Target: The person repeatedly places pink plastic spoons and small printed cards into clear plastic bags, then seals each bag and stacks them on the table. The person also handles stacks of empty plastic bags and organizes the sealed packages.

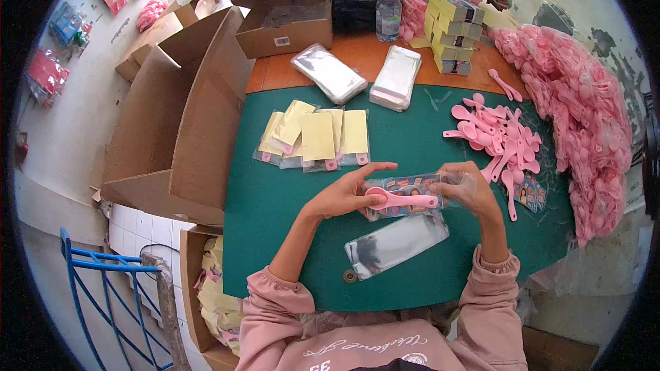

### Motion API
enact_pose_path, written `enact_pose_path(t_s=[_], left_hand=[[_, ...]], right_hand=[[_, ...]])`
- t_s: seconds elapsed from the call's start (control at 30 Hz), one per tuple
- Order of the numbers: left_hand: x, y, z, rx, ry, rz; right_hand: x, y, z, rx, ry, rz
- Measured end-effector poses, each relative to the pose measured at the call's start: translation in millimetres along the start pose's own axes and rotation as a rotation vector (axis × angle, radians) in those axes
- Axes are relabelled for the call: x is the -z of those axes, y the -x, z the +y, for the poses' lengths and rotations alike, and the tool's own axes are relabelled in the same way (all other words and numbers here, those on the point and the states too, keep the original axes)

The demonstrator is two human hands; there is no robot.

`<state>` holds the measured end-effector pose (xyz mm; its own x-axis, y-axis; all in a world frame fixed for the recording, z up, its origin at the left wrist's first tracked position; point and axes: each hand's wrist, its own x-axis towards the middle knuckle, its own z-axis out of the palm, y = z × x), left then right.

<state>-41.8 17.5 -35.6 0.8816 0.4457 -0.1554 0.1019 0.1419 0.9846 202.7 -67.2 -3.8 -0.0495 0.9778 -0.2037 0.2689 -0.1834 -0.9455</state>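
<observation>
My left hand pinches the bowl end of a pink spoon, its thumb on the spoon and its index finger stretched out. The spoon lies over a blue printed card with clear plastic around them. At the other end, my right hand grips the clear plastic bag, its fingertips partly behind the film. Just below lies a flat clear bag on the green table mat. Left of my hands, several packed bags with yellow card backs overlap.
Loose pink spoons are heaped at right, beside a long mass of bagged spoons. Farther back stand stacked cards, two bag bundles and a water bottle. A large open carton borders the left edge.
</observation>
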Motion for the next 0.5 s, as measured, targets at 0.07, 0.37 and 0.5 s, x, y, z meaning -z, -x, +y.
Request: enact_pose_path(t_s=[0.07,0.37,0.5], left_hand=[[-4,-1,3,-0.024,0.078,0.016],[-14,-9,-15,-0.199,-0.120,0.304],[-32,-17,-24,-0.260,-0.350,0.570]], right_hand=[[-2,0,-2,-0.018,-0.035,0.026],[-4,0,-7,-0.053,-0.062,0.043],[-11,-3,-7,0.203,0.194,0.415]])
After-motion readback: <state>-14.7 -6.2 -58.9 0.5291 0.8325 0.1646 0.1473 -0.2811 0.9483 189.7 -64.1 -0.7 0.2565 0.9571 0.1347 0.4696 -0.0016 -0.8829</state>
